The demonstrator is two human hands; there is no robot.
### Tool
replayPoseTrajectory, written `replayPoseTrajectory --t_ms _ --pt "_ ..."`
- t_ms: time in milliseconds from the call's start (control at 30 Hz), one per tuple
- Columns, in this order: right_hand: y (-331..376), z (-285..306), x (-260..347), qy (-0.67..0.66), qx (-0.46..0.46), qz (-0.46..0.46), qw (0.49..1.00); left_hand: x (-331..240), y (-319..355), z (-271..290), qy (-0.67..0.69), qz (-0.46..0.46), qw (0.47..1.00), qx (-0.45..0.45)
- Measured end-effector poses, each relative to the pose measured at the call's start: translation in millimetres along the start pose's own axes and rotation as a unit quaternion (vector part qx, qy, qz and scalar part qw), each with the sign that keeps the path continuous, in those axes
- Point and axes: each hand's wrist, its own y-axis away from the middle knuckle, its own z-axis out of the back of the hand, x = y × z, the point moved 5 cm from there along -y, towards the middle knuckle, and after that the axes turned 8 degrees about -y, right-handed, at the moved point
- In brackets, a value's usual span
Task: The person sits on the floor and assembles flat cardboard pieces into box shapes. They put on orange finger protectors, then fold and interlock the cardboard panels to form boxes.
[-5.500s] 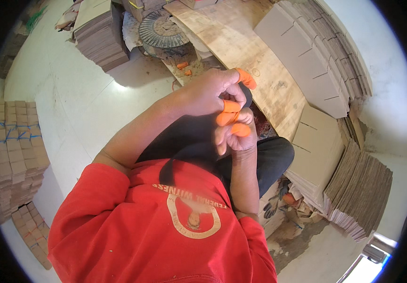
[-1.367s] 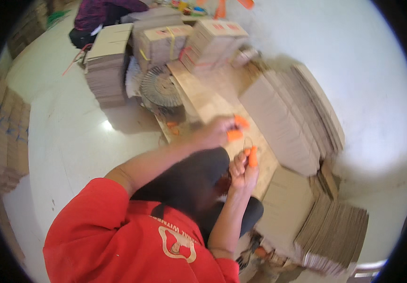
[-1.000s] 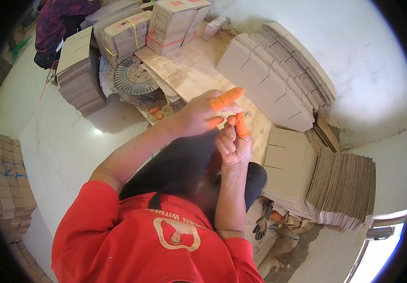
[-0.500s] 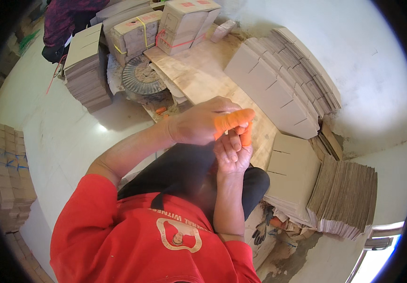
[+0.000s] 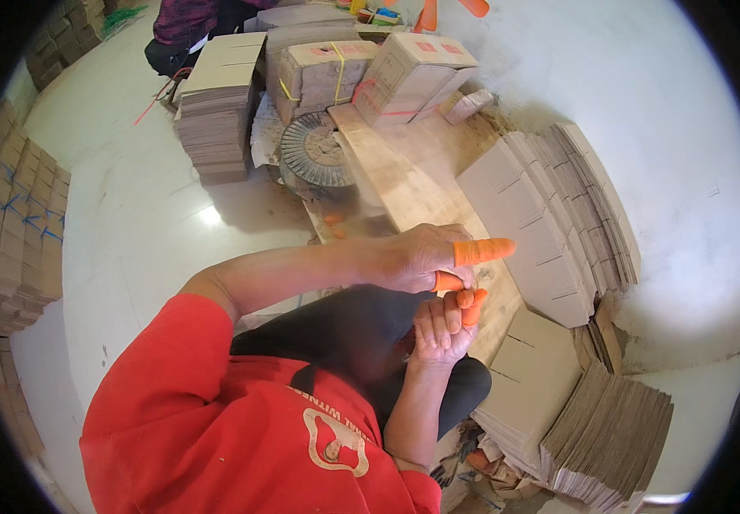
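My left hand point(image 5: 421, 257) reaches across from the left, its index finger stretched out in an orange finger cot point(image 5: 483, 250). A second orange finger cot point(image 5: 448, 281) covers its thumb; the other fingers are partly hidden. Just below, my right hand point(image 5: 441, 327) is raised with its fingers curled inward. Orange finger cots point(image 5: 471, 315) cover its thumb and index finger, whose tips are pressed together close beside the left hand's fingers. Anything pinched there is too small to make out.
A wooden board point(image 5: 404, 176) runs beyond my hands, with a strapped cardboard bundle point(image 5: 417, 77) at its far end. Flat cardboard stacks stand at the right point(image 5: 533, 227), lower right point(image 5: 524, 364) and far left point(image 5: 215, 111). A round ribbed disc point(image 5: 314, 150) lies beside the board.
My left index finger has straightened and come away from the right hand's fingers. The left thumb's finger cot now shows. The view has shifted, so surroundings appear farther right.
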Motion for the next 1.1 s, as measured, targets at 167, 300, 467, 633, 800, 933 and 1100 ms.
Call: replayPoseTrajectory --t_ms 167,300,467,633,800,933,1100 --pt "-2.9 5.5 0.7 -0.029 -0.003 0.014 0.999 -7.2 11.7 11.5 0.049 0.059 0.997 -0.030" --pt "4.8 23.2 6.5 -0.068 -0.046 -0.010 0.997 -28.0 9.5 11.7 -0.008 -0.125 0.992 0.009" --pt "9.4 17.0 -0.7 -0.012 -0.181 0.092 0.979 -31.8 1.6 17.1 0.034 -0.058 0.992 0.109" --pt "24.1 -3.5 -26.3 -0.154 0.089 -0.139 0.974 -23.4 2.0 26.0 0.111 0.077 0.978 0.160" --pt "21.9 -13.4 -33.5 0.080 0.153 -0.174 0.970 -25.8 12.5 23.8 0.152 0.156 0.962 0.163" --pt "25.3 -19.2 -27.7 0.125 0.111 -0.151 0.974 -23.3 14.1 25.8 0.384 0.293 0.874 0.054" --pt "22.9 -6.5 0.5 0.221 -0.021 -0.028 0.975 -18.4 17.5 23.7 0.441 0.400 0.803 -0.032"
